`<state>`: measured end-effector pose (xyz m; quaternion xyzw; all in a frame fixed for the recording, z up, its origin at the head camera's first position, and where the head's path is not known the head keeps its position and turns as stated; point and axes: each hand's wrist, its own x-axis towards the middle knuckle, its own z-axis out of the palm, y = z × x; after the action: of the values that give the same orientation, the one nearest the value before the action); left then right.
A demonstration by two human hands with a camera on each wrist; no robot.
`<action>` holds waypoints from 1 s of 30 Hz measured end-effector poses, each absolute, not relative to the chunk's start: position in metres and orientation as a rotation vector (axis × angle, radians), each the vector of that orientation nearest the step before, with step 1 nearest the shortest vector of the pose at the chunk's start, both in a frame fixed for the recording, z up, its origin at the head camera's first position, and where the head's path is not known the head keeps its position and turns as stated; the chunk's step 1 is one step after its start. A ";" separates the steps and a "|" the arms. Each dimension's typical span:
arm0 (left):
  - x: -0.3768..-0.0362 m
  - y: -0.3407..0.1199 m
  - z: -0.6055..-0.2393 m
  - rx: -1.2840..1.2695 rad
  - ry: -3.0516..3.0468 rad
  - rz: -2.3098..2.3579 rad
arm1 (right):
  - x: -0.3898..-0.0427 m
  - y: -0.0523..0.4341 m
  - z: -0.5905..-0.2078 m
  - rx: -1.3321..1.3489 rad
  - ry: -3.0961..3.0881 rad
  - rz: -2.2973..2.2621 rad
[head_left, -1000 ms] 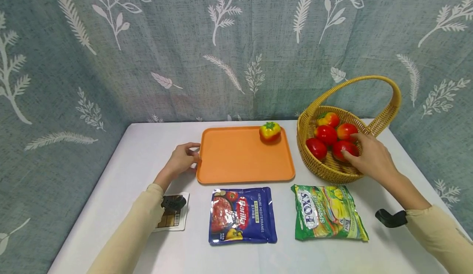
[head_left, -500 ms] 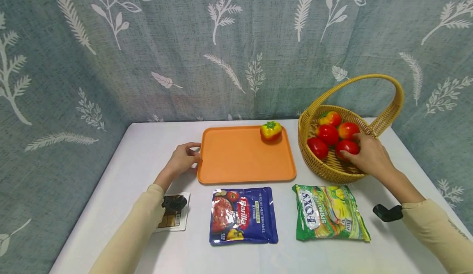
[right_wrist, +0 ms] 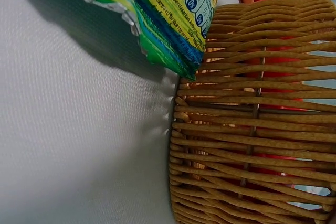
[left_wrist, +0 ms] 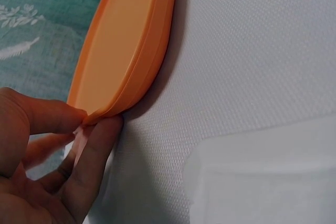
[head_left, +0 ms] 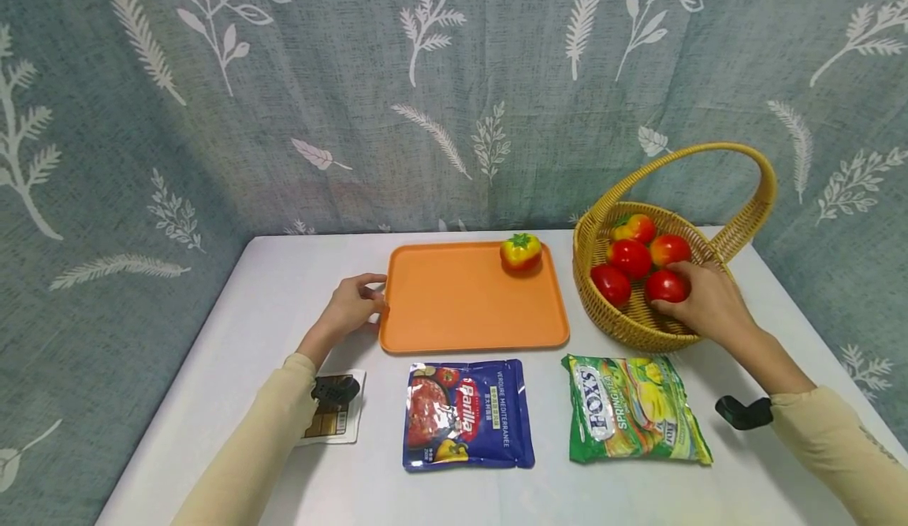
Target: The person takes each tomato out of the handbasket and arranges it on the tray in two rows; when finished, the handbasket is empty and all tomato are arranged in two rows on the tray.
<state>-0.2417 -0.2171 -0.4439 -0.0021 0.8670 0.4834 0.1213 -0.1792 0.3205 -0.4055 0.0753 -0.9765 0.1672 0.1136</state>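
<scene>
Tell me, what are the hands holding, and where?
Left hand pinches the tray by its left rim. Right hand grips a tomato around its side, in the basket.

The orange tray (head_left: 474,297) is a flat rectangle with rounded corners and a low raised rim, lying level; its near-left corner is pinched between thumb and forefinger of the left hand (head_left: 352,307). The red tomato (head_left: 665,285) is round and glossy, sitting under the fingers of the right hand (head_left: 709,304), which curl around it, inside the wicker basket (head_left: 641,329). Three more tomatoes lie just beyond those fingers, touching one another.
</scene>
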 end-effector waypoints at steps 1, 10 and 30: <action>-0.242 -0.217 -0.444 0.000 2.531 1.413 | -0.179 0.321 -0.406 0.211 -2.863 0.487; -0.241 -0.218 -0.442 -0.004 2.532 1.415 | -0.181 0.322 -0.405 0.202 -2.903 0.474; -0.239 -0.219 -0.442 0.006 2.491 1.449 | -0.168 0.315 -0.388 0.179 -2.879 0.563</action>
<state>-0.2394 -0.2186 -0.4418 0.0022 0.8571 0.4986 0.1297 -0.1679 0.3149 -0.3883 0.0607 -0.9745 0.1907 0.1012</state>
